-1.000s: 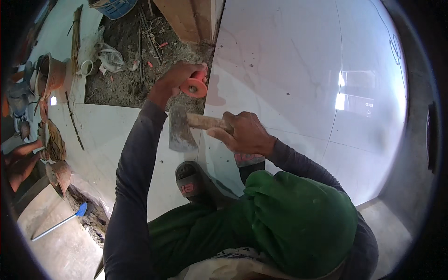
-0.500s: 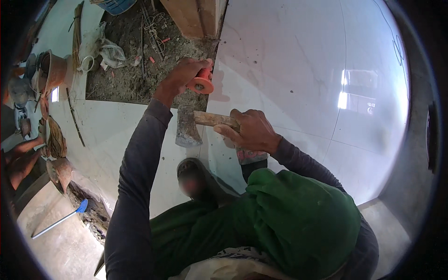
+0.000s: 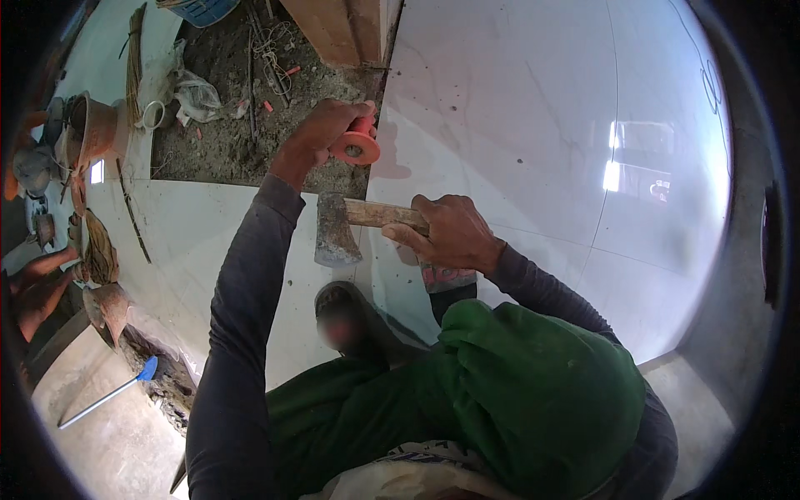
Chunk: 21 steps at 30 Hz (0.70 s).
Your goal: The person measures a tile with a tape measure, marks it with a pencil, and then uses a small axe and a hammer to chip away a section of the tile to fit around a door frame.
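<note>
Left hand point(image 3: 321, 137) grips an orange-handled tool point(image 3: 357, 146) at the tile edge point(image 3: 377, 125); right hand point(image 3: 450, 233) clasps a hatchet point(image 3: 337, 233), handle running left-right, its head just near of the tool.

A room under construction, mid-way through floor tiling: large glossy white tiles point(image 3: 517, 108) cover most of the floor, while a bare patch of grey mortar bed point(image 3: 225, 125) (littered with string and red spacers) remains unlaid. Trowels point(image 3: 104, 304), a bucket point(image 3: 200, 10) and timber planks point(image 3: 337, 29) lie around the edges.
</note>
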Available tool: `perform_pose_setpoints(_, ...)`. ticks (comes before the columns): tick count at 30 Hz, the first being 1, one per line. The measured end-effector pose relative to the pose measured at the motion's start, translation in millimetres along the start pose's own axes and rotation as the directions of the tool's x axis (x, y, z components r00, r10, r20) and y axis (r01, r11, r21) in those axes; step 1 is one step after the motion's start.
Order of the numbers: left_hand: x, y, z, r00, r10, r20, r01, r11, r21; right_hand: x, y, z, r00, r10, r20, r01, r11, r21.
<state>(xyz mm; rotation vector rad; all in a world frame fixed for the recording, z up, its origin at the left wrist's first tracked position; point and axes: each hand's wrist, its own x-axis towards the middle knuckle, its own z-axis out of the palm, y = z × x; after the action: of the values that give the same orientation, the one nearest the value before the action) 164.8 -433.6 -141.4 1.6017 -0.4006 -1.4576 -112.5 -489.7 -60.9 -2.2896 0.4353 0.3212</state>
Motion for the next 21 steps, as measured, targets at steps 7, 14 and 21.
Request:
perform_pose_setpoints(7,0,0,0,0.999,0.023,0.027,-0.023,1.0,-0.011,5,1,-2,1.0,-0.023,0.01,0.023,1.0,0.009)
perform_pose_setpoints(14,-4,6,6,1.0,0.02,0.012,-0.02,1.0,-0.006,5,3,-2,0.999,-0.03,-0.045,0.029,0.999,-0.028)
perform_pose_setpoints(21,-1,11,3,1.0,-0.007,-0.004,0.007,0.998,0.058,3,-7,-9,0.998,-0.057,-0.011,0.056,0.998,-0.014)
